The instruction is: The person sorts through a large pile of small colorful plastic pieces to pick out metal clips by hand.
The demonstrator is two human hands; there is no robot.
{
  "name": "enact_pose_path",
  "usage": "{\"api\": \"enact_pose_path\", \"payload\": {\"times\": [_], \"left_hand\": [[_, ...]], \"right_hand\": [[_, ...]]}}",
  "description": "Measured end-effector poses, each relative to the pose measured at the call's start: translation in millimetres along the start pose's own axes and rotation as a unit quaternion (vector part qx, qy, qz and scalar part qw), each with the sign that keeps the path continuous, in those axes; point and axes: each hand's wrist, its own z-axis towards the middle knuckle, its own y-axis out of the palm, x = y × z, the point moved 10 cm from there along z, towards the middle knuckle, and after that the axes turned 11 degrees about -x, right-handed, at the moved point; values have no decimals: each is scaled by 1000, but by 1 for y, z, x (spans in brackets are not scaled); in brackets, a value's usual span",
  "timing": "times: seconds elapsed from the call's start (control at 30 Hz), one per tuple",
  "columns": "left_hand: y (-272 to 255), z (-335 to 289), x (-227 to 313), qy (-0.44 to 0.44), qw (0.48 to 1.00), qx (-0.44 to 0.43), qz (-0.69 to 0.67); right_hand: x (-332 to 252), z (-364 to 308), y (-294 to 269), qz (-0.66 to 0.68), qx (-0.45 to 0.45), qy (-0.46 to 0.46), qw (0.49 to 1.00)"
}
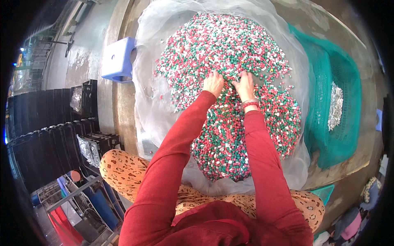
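A large spread of small red, green and white pieces (221, 141) lies on a sheet of translucent whitish material (154, 106). They look like beads or pellets, too small to name surely. My left hand (213, 85) is at the middle of the spread, its fingers curled down against the pieces; anything inside them is hidden. Just to its right, my right hand (245, 87) touches the pieces too, its thumb standing apart from its bent fingers. A red band circles the right wrist. Longer pale bits are mixed into the far part, and a bare strip shows beside each hand.
A blue-and-white plastic stool (119, 60) stands at the sheet's left edge. On the right is a green plastic basket (355, 102) with crumpled silvery material (335, 106) in it. Black crates (49, 110) line the left side. My patterned trouser legs (123, 170) border the near edge.
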Motion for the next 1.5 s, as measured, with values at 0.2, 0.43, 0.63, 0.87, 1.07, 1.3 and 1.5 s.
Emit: {"api": "enact_pose_path", "payload": {"times": [0.2, 0.43, 0.63, 0.87, 1.07, 1.3, 1.5], "left_hand": [[-2, -17, -80, -78, 922, -55, -374], [-12, -62, -100, -148, 815, -98, -552], [-10, -30, -53, -98, 959, -90, -251], [-28, 2, -2, -36, 993, -55, -95], [-4, -2, 33, 21, 996, -85, -31], [15, 21, -9, -25, 987, -145, -72], [-33, -12, -22, -19, 947, -76, -312]], "right_hand": [[-3, -5, 57, -29, -207, 24, 978], [10, -48, 70, 103, -318, 108, 936], [29, -114, 31, 403, -92, 284, 865], [51, -132, 29, 616, -8, 245, 749], [45, -146, 7, 685, 16, 232, 690], [54, -144, -15, 732, 120, 222, 632], [43, -91, -12, 339, 21, 130, 932]]}}
